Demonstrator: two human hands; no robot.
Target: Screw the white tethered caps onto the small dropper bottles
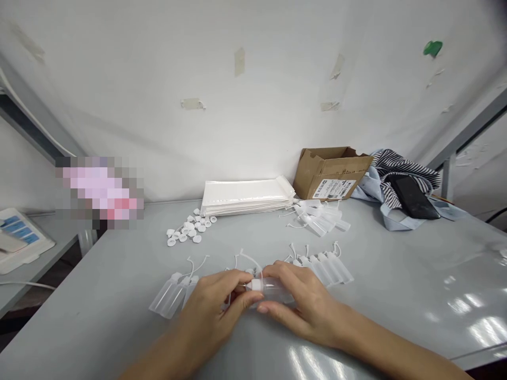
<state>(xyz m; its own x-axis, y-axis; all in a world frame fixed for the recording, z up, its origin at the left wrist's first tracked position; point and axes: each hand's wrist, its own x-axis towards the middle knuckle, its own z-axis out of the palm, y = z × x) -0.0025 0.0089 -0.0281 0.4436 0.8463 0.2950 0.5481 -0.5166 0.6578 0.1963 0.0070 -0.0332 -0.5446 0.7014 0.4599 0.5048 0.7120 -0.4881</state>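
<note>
My right hand (307, 302) grips the body of a clear plastic squeeze bottle (277, 289), which lies sideways just above the grey table. At its neck is a white screw cap (256, 285) with a pointed nozzle and a thin tether strip curving upward. My left hand (216, 301) is closed, thumb and fingers pinching at that cap and nozzle. Beside my left hand lie several capped bottles (168, 295), partly hidden by it. Past my right hand, a row of similar bottles (330, 268) lies side by side, tethers pointing away from me.
Small white caps (190, 228) are scattered at the back left. Behind them sits a stack of white padded envelopes (245, 195) against the wall. More bottles (320, 217) are heaped before a cardboard box (332, 171). A black phone (414, 196) rests on striped cloth (404, 163) at right.
</note>
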